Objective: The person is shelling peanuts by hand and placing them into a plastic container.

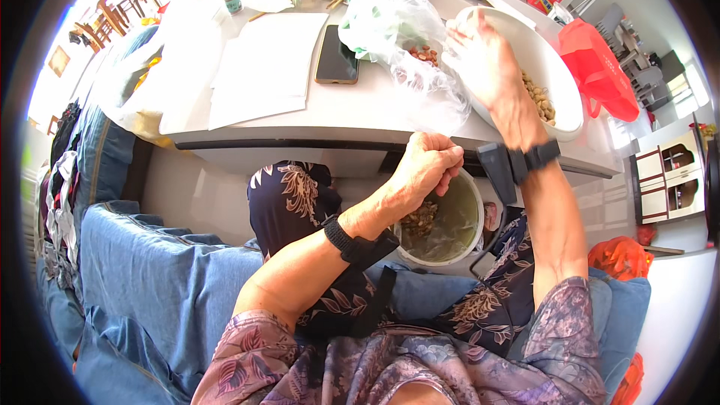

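Observation:
My left hand (pixel 432 160) is closed above a round bucket (pixel 478 219) between my knees; what its fingers may hold is hidden. Empty peanut shells (pixel 421 220) lie in the bucket, on its plastic liner. Over the left rim of a large white basin (pixel 572 107) is my right hand (pixel 481 59), blurred and overexposed, with fingers spread; whether it holds anything is unclear. Unshelled peanuts (pixel 539 98) rest in the basin. Left of the basin, a clear plastic bag (pixel 430 95) on the table has reddish shelled peanuts (pixel 423 55) in its opening.
On the white table (pixel 360 109) lie a black phone (pixel 337 56) and white paper sheets (pixel 270 62). A small jar (pixel 231 1) stands farther back. A red bag (pixel 599 70) is right of the basin. The table's front edge runs behind my left hand.

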`<action>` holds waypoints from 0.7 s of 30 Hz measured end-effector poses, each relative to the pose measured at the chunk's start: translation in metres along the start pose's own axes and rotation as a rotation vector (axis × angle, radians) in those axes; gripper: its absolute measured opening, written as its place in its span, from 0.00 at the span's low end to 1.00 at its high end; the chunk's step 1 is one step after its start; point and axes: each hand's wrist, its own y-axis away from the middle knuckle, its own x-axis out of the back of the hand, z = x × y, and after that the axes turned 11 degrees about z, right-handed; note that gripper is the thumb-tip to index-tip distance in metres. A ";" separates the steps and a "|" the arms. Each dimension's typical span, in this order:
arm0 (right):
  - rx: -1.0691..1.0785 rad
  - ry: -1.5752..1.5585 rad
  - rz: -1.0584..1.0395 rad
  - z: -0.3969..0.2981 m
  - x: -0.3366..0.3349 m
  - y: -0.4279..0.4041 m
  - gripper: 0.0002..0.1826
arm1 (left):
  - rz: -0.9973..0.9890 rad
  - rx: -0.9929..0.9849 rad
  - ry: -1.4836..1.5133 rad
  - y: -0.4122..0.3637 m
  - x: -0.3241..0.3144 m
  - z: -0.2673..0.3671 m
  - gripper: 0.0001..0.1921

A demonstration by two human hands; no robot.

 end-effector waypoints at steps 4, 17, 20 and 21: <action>0.076 0.095 -0.204 0.004 0.059 0.053 0.23 | 0.009 0.001 0.019 -0.002 0.002 -0.001 0.11; -0.193 0.490 0.340 0.033 0.259 0.302 0.22 | 0.024 -0.203 -0.323 0.031 0.009 0.068 0.17; -0.279 0.504 0.427 0.050 0.281 0.336 0.22 | 0.008 -0.128 -0.604 0.060 0.031 0.089 0.13; -0.305 0.506 0.448 0.055 0.287 0.345 0.21 | 0.008 -0.115 -0.696 0.075 0.041 0.096 0.12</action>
